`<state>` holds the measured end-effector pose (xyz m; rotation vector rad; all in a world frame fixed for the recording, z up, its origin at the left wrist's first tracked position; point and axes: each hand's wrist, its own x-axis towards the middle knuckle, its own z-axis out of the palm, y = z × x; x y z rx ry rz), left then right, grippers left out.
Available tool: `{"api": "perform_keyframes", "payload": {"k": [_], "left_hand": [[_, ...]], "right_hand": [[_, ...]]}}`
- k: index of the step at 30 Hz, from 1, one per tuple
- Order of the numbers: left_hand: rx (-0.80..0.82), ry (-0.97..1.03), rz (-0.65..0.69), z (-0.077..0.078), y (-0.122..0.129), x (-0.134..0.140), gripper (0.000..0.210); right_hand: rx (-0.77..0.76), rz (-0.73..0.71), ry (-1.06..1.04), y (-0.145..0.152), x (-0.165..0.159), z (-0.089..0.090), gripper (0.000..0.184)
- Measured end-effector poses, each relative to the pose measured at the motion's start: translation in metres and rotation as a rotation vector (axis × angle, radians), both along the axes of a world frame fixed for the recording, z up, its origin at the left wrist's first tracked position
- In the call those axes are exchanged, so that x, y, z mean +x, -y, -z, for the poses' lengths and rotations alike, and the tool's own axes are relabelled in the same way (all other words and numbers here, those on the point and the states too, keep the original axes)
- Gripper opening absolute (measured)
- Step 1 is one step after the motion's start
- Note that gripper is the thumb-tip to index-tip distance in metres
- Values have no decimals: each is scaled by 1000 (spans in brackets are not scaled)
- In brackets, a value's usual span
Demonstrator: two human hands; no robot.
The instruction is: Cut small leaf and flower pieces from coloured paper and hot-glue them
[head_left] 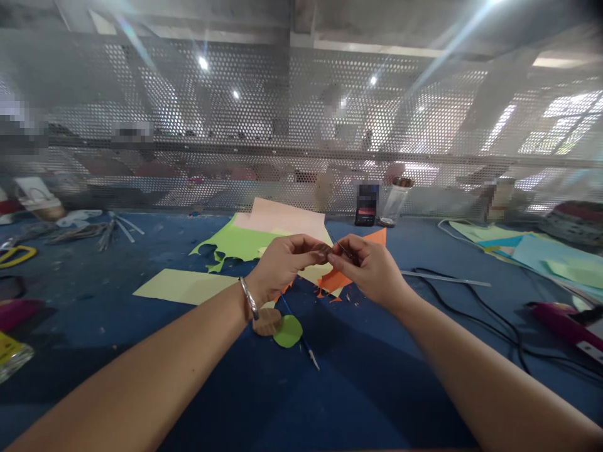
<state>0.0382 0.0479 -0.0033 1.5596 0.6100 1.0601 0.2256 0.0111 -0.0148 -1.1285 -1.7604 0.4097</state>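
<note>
My left hand (285, 260) and my right hand (372, 267) meet above the middle of the table, fingertips almost touching. Between their pinched fingers is a small dark brownish piece, mostly hidden and too small to name. A silver bangle (248, 298) circles my left wrist. Below that wrist lie a brown disc (266, 322) and a green paper disc (288, 331), edges overlapping. Beside them rests a thin blue tool (306, 344) with a pale pointed tip. Behind my hands spread a green sheet with cut-outs (235, 243), a pink sheet (285, 218) and orange paper (377, 237).
A pale yellow sheet (186, 287) lies left. A phone (366, 204) and a clear jar (396, 204) stand at the perforated screen (264, 113). Rightward are a black cable (471, 295), a clear strip (452, 278) and a purple tool (560, 320); yellow-handled scissors (17, 256) lie far left.
</note>
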Motion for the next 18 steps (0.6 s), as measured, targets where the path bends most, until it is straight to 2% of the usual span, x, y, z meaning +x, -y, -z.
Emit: {"api": "perform_keyframes", "payload": {"k": [8, 13, 18], "left_hand": [[-34, 11, -45, 6, 3, 3, 25], [21, 53, -91, 5, 4, 5, 25], [61, 68, -78, 4, 2, 4, 24]], "right_hand": [[0, 55, 83, 6, 2, -6, 44], [-5, 50, 136, 8, 1, -8, 41], [12, 49, 137, 7, 1, -6, 38]]}}
